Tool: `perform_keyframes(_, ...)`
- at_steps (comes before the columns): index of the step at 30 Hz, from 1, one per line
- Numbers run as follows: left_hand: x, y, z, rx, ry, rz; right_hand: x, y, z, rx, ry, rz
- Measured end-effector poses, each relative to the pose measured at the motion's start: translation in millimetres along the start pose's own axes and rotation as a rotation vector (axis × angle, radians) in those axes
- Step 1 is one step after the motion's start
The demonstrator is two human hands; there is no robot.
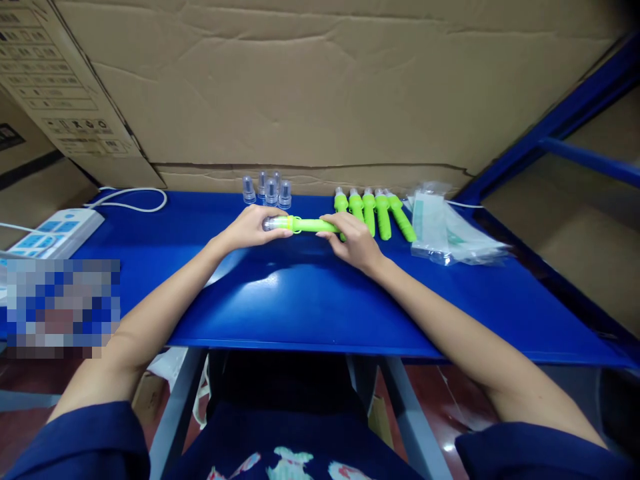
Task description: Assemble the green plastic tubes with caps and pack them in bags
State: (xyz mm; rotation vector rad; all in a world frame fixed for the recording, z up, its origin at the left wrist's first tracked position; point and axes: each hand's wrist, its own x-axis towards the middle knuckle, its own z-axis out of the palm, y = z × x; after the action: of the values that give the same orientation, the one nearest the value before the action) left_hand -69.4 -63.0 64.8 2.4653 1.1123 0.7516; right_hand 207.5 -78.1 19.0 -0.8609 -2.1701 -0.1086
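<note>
A lime-green stick-like handle (pixel 314 226) with a clear ribbed cap (pixel 276 223) on its left end lies level between my two hands, above the blue table. My left hand (pixel 253 227) closes its fingers round the clear cap. Round the green shaft, toward its right end, my right hand (pixel 356 239) is wrapped. A thin green loop shows beside the collar near the cap. Behind my left hand stand several loose clear caps (pixel 271 192). Just beyond my right hand several similar green handles (pixel 369 210) lie in a row with clear tips pointing away.
Clear plastic bags (pixel 445 227) lie on the right of the blue table (pixel 300 307). A white power strip (pixel 63 233) with a looped cable sits at the left. Cardboard (pixel 325 87) walls the back, and a blue metal frame (pixel 555 127) rises at the right.
</note>
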Motion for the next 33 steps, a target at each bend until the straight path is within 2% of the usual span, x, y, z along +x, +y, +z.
perform_keyframes(9,-2,0,20,0.134,0.081,0.148,1,-1,-11,-0.098,-0.147,0.15)
perform_keyframes(16,-6,2,26,0.347,0.138,0.264,16,3,-31,0.153,-0.381,0.312)
perform_keyframes(19,-6,9,29,0.379,0.143,0.249,19,7,-36,0.244,-0.45,0.332)
perform_keyframes(21,-5,14,28,0.403,0.139,0.165,19,7,-33,0.238,-0.407,0.351)
perform_keyframes(25,-4,20,21,0.48,0.118,-0.025,14,2,-18,0.215,-0.228,0.356)
perform_keyframes(28,-1,16,15,0.456,0.119,-0.097,10,-2,-10,0.101,-0.129,0.22)
perform_keyframes(33,2,5,7,0.216,0.101,-0.137,7,1,-7,-0.243,-0.093,0.019)
